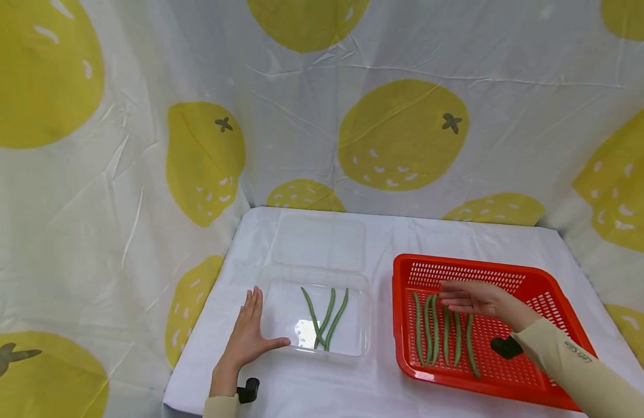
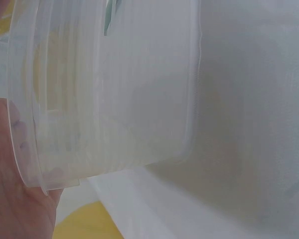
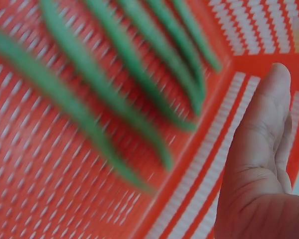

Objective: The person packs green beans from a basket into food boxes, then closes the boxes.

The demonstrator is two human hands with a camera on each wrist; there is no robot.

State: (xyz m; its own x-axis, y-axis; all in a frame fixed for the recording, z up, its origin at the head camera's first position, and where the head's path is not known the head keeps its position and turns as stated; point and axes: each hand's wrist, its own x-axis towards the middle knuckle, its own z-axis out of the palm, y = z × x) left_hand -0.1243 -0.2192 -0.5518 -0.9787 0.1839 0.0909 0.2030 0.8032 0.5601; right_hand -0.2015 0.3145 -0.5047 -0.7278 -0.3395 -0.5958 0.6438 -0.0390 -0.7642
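Note:
In the head view a clear plastic container holds three green beans. My left hand is at its left side, fingers straight and thumb spread along the front edge. The left wrist view has the palm right at the container's rim. Over a red basket my right hand hovers with its fingers extended and nothing held. Several green beans lie side by side below it, their far ends partly hidden by the fingers. In the right wrist view these beans are blurred.
A flat translucent lid lies behind the container. White cloth covers the table. Lemon-print curtains rise at the back and both sides. The basket's raised perforated walls surround the beans beneath my right hand.

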